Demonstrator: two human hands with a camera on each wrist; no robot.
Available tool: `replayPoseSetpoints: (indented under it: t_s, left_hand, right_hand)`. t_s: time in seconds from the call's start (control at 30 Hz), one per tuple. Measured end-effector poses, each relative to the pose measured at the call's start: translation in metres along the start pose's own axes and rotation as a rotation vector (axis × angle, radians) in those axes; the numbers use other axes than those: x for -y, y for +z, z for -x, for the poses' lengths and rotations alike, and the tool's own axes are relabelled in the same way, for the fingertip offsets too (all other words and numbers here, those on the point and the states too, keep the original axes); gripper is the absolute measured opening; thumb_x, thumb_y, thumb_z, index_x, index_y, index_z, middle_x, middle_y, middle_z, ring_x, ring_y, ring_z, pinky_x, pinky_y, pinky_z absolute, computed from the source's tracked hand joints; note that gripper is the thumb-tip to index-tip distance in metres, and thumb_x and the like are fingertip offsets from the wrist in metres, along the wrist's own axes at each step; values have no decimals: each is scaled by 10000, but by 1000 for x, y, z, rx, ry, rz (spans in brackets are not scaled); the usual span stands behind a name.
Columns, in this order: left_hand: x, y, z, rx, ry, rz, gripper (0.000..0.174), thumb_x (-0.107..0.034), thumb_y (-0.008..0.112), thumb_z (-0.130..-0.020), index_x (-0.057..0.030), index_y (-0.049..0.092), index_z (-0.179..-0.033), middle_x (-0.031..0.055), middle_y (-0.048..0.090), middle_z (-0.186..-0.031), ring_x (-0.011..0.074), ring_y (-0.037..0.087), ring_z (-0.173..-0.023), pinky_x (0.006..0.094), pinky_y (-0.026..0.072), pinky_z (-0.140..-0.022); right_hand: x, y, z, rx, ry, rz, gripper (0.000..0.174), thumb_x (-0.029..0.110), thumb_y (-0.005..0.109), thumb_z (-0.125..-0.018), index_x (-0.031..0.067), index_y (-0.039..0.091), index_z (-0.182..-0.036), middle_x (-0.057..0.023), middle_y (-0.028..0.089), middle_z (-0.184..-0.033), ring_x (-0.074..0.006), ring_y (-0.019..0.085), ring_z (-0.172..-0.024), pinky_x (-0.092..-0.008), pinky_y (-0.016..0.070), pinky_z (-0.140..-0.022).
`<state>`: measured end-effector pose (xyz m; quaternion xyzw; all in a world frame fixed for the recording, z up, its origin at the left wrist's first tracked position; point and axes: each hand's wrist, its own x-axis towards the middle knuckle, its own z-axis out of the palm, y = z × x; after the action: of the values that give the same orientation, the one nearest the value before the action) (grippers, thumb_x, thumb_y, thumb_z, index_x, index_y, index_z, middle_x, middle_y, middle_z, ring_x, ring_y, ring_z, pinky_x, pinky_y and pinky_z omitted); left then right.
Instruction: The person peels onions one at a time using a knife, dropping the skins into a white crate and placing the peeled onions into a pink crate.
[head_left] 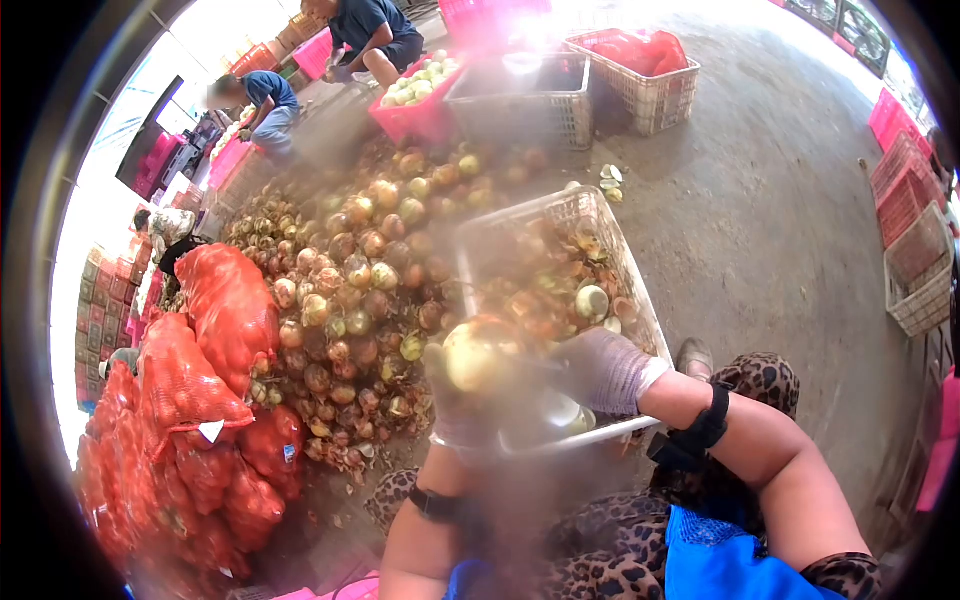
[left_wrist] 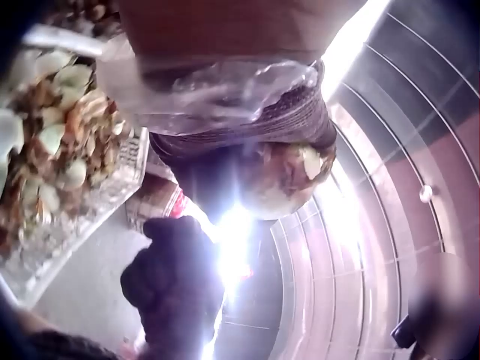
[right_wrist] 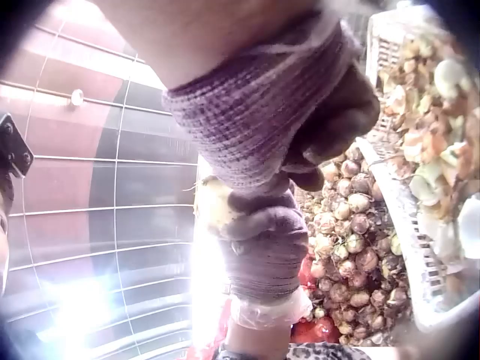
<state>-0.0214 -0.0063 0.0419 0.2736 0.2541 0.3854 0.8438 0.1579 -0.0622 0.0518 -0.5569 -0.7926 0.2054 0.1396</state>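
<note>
My gloved left hand [head_left: 465, 400] grips a pale, partly peeled onion [head_left: 480, 355] over the near edge of a white plastic crate [head_left: 655, 335]. In the left wrist view, brown skin still clings to part of this onion [left_wrist: 289, 180]. My gloved right hand [head_left: 605, 370] is beside the onion, its fingers curled. The right wrist view shows the right hand [right_wrist: 300, 127] close against the left hand's fingers [right_wrist: 262, 217]; I cannot tell whether anything is inside the right fist. Loose skins and pale onion pieces [head_left: 592, 302] lie in the crate.
A large heap of unpeeled onions [head_left: 350, 290] covers the floor beyond and left of the crate. Red mesh sacks [head_left: 225, 310] are piled at left. Farther back stand a pink crate of peeled onions [head_left: 405, 118], other crates [head_left: 640, 95] and two crouching people [head_left: 265, 105].
</note>
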Motion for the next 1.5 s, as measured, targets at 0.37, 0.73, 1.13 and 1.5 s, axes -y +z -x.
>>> replayPoseSetpoints:
  t_s: [0.37,0.73,1.13,1.5]
  left_hand:
    - [10,-16,-7,94,-7,166,748,-611,706,-704,-66,498,-1173,105,596,-1015,242,631,-825,353,575,-647]
    - [7,-3,-5,26,-112,-38,842,-762,576,-709,-56,508,-1162,93,630,-886,230,636,-641,297,509,-444]
    - [13,-16,-14,68,-177,-267,821,-540,726,-725,-15,441,-1288,150,613,-1037,250,659,-852,331,603,-635]
    - [-7,-16,3,175,-121,-68,824,-112,740,-575,-41,440,-1339,152,534,-1242,325,543,-1138,444,505,-940]
  right_hand:
    - [1,0,2,132,-9,78,212,194,570,-805,52,649,-940,-177,640,-814,-316,633,-773,-426,498,-682]
    - [4,1,9,-341,122,-493,335,153,669,-809,81,641,-1135,-169,671,-999,-265,669,-876,-352,524,-752]
    - [-18,-11,8,-346,224,-478,222,319,696,-691,108,644,-741,-56,648,-859,-212,647,-739,-350,516,-602]
    - [-56,6,-2,-106,784,-416,327,282,612,-903,141,593,-1197,-73,673,-832,-134,621,-608,-287,515,-540]
